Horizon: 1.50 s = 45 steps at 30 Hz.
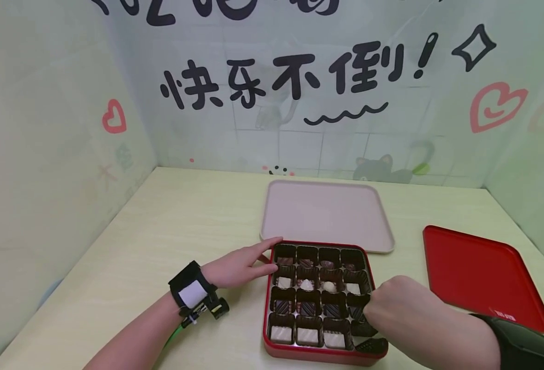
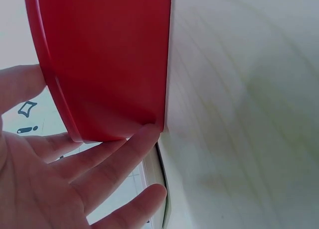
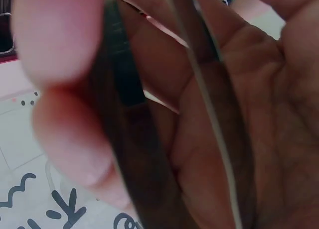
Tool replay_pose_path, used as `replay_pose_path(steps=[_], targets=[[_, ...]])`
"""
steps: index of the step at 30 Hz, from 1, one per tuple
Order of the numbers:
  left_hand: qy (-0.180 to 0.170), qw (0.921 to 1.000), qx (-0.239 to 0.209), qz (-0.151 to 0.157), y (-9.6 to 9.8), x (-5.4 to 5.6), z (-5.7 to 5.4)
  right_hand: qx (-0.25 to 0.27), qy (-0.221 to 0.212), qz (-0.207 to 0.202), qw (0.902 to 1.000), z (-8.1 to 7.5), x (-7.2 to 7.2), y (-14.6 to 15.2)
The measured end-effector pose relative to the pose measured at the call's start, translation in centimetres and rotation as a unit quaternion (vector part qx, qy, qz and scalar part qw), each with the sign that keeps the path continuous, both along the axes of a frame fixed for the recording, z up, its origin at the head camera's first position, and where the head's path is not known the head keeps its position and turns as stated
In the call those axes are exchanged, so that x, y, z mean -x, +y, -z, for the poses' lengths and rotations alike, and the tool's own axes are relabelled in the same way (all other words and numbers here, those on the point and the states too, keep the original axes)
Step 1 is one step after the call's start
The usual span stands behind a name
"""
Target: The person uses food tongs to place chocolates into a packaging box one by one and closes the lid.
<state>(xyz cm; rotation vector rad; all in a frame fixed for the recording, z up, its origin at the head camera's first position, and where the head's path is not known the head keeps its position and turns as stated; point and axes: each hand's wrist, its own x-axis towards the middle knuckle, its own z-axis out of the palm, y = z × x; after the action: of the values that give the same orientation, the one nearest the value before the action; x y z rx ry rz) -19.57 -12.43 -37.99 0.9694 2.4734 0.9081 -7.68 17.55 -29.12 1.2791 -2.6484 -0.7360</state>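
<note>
A red box [image 1: 318, 355] lies on the table, its dark tray divided into compartments of chocolates. Rows of dark and white chocolates [image 1: 307, 336] alternate. My left hand [image 1: 239, 264] rests at the box's far left corner, thumb on the rim. In the left wrist view its fingers [image 2: 112, 171] lie nearly straight against the box's side. My right hand [image 1: 406, 311] is over the box's right edge, gripping metal tongs [image 3: 149, 164], whose two arms show in the right wrist view. A black slotted tip [image 1: 372, 346] lies over the near right compartment, partly covering a white chocolate.
A pale pink tray [image 1: 327, 210] lies just behind the box. To the right is a red tray or lid [image 1: 480, 272], beyond my right forearm. Printed walls [image 1: 272, 128] enclose the table at the back and both sides.
</note>
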Motion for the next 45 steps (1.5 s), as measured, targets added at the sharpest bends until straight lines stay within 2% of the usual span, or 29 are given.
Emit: replay_pose_path(steps=[5, 8, 11, 16, 19, 24, 29, 31, 35, 39, 45], targets=[[0.004, 1.0000, 0.001, 0.000, 0.0, 0.0, -0.1, -0.011, -0.010, 0.019, 0.9997, 0.1, 0.1, 0.0], [0.003, 1.0000, 0.000, -0.001, 0.0, -0.1, -0.2, 0.005, -0.029, 0.033, 0.9990, -0.2, 0.1, 0.7], [0.001, 1.0000, 0.001, -0.002, 0.0, -0.2, -0.2, 0.045, -0.065, 0.057, 0.9953, -0.7, 0.3, 1.8], [0.001, 1.0000, 0.004, -0.002, 0.1, -0.2, -0.2, 0.142, -0.124, 0.084, 0.9784, -2.1, 0.8, 4.7], [0.002, 1.0000, 0.003, -0.002, 0.1, -0.3, -0.3, 0.182, -0.148, 0.111, 0.9658, -3.0, 1.5, 6.4], [-0.001, 1.0000, 0.005, -0.008, 0.1, -0.3, -0.2, 0.222, -0.156, 0.182, 0.9451, -3.3, 4.2, 8.5], [-0.005, 0.9999, 0.002, -0.009, 0.1, -0.3, -0.2, 0.269, -0.171, 0.236, 0.9181, -1.8, 7.5, 9.9], [-0.004, 1.0000, 0.001, -0.009, 0.0, -0.3, -0.1, 0.288, -0.180, 0.254, 0.9059, -0.8, 8.6, 10.2], [0.001, 1.0000, 0.000, -0.009, 0.0, -0.2, -0.1, 0.316, -0.187, 0.279, 0.8875, 1.3, 10.4, 10.2], [0.004, 0.9999, 0.002, -0.009, 0.0, -0.2, 0.1, 0.330, -0.185, 0.285, 0.8805, 3.5, 11.7, 9.8], [0.005, 1.0000, 0.002, -0.003, 0.0, -0.2, 0.2, 0.346, -0.172, 0.279, 0.8793, 6.3, 12.5, 9.4]])
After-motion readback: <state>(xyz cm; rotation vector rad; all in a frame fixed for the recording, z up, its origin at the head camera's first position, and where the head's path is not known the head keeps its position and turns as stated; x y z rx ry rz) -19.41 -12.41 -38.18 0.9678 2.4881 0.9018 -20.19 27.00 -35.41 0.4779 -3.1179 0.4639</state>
